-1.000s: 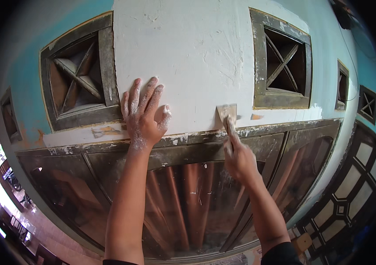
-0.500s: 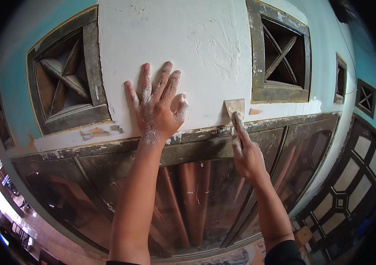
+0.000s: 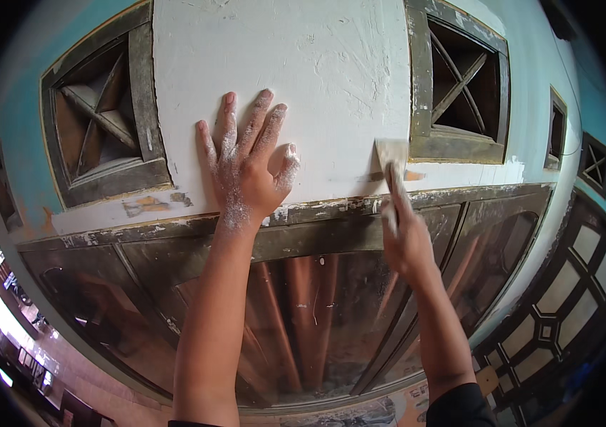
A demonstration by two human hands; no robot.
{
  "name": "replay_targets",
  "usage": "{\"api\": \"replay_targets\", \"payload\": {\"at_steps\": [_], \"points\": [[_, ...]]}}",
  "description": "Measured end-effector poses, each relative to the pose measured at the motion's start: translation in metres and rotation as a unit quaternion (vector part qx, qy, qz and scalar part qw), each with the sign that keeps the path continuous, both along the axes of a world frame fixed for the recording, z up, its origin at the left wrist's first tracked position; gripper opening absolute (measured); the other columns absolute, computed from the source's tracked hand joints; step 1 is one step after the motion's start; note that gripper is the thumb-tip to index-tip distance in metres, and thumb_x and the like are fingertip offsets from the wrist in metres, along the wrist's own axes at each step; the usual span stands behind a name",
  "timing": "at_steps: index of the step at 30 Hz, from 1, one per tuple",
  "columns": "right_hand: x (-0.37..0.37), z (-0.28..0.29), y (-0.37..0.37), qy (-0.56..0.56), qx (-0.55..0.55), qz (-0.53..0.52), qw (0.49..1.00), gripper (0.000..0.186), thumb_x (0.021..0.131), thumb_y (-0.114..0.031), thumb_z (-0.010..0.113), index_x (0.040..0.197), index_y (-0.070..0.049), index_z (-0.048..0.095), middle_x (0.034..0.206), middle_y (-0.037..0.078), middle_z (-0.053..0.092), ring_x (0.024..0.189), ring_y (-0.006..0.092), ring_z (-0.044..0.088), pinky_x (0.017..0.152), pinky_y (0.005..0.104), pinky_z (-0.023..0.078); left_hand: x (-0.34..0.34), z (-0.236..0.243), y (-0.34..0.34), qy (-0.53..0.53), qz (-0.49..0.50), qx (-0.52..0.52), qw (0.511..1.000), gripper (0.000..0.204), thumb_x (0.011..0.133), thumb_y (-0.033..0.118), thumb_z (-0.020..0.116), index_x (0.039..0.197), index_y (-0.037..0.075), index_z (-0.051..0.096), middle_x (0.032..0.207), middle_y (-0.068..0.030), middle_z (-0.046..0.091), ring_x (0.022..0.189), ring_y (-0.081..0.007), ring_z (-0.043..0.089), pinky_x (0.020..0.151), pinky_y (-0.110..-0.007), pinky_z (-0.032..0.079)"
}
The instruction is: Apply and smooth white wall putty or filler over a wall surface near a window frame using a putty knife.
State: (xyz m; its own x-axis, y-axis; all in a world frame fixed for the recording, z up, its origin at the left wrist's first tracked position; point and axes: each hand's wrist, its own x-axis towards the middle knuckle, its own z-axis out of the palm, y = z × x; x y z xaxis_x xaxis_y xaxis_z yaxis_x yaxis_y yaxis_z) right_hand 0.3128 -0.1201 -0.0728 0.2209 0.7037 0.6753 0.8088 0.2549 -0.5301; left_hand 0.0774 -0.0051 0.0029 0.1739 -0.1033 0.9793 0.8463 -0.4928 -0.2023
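My left hand [image 3: 249, 167] lies flat on the white wall [image 3: 274, 50], fingers spread, its back and wrist dusted with white powder. In my right hand [image 3: 406, 231] is a putty knife [image 3: 391, 150], gripped by its handle with the index finger stretched along it. Its broad blade rests against the wall just left of the right vent's lower corner, slightly blurred by motion. Beside the blade is a small brownish bare patch [image 3: 414, 176]. Rough ridges and scratches mark the white surface higher up.
Wooden vents with crossed bars flank the white area, one left [image 3: 103, 107] and one right [image 3: 463, 82]. Below runs a dark wooden frame [image 3: 303, 238] with chipped white paint and glass panes [image 3: 310, 320]. A panelled door [image 3: 552, 306] stands at the far right.
My right hand has moved the putty knife up and slightly right along the wall, nearer the right vent. My left hand stays flat in place while the view shifts slightly.
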Motion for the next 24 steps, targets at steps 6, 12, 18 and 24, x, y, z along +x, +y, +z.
{"api": "replay_targets", "payload": {"at_steps": [6, 12, 18, 24], "points": [[0.010, -0.014, 0.007, -0.045, 0.037, 0.002, 0.998, 0.069, 0.106, -0.021, 0.047, 0.168, -0.030, 0.018, 0.124, 0.030, 0.067, 0.098, 0.0546, 0.067, 0.086, 0.0589, 0.053, 0.001, -0.001, -0.004, 0.003, 0.007, -0.007, 1.000, 0.052, 0.089, 0.033, 0.068, 0.139, 0.020, 0.067, 0.161, 0.0043, 0.049, 0.157, -0.0345, 0.030, 0.125, -0.067, 0.012], [0.017, -0.035, 0.007, -0.023, 0.064, 0.028, 0.997, 0.069, 0.106, -0.025, 0.047, 0.168, -0.033, 0.017, 0.121, 0.030, 0.068, 0.098, 0.0561, 0.066, 0.085, 0.0610, 0.051, 0.004, 0.000, -0.005, 0.006, 0.016, -0.003, 1.000, 0.053, 0.090, 0.032, 0.067, 0.141, 0.019, 0.066, 0.161, 0.0025, 0.050, 0.157, -0.0350, 0.032, 0.125, -0.065, 0.013], [0.016, -0.003, 0.004, -0.015, -0.001, 0.019, 1.000, 0.068, 0.106, -0.023, 0.048, 0.167, -0.035, 0.019, 0.119, 0.030, 0.069, 0.098, 0.0551, 0.066, 0.084, 0.0609, 0.052, 0.004, 0.000, -0.005, 0.006, 0.016, 0.003, 1.000, 0.052, 0.091, 0.032, 0.067, 0.141, 0.018, 0.066, 0.160, 0.0013, 0.051, 0.156, -0.0357, 0.033, 0.125, -0.065, 0.014], [0.020, -0.018, 0.005, -0.022, 0.012, 0.032, 0.999, 0.069, 0.107, -0.025, 0.047, 0.168, -0.032, 0.016, 0.104, 0.032, 0.071, 0.095, 0.0551, 0.067, 0.082, 0.0594, 0.053, 0.005, -0.002, -0.004, -0.001, 0.013, 0.002, 1.000, 0.052, 0.089, 0.031, 0.068, 0.140, 0.018, 0.066, 0.160, 0.0014, 0.051, 0.155, -0.0354, 0.034, 0.125, -0.064, 0.016]]}}
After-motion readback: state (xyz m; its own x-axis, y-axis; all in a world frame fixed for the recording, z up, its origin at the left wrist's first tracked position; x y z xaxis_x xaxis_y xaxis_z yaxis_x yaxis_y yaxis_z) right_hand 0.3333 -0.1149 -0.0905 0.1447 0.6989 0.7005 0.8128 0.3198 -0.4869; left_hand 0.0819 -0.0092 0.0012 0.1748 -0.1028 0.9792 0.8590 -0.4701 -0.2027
